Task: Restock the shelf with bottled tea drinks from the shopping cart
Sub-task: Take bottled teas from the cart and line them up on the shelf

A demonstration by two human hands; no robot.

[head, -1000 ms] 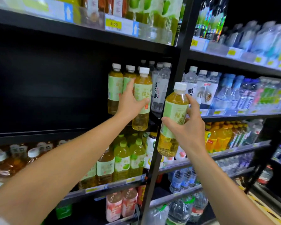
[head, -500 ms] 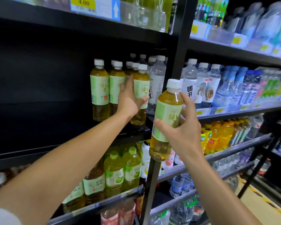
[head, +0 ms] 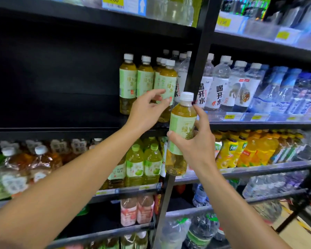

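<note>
绿茶 bottle [head: 182,133], right hand's [head: 198,148] grip

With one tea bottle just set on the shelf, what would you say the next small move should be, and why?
Probably lift the right hand and stand its tea bottle on the shelf left of the row. That bottle is gripped in the air in front of the upright, the left hand is opening beside the placed bottle, and dark shelf space lies left.

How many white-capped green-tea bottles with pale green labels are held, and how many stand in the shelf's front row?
Green-tea bottle held in right hand: 1
Front-row green-tea bottles on black shelf: 3
Total: 4, rear bottles uncounted
</note>
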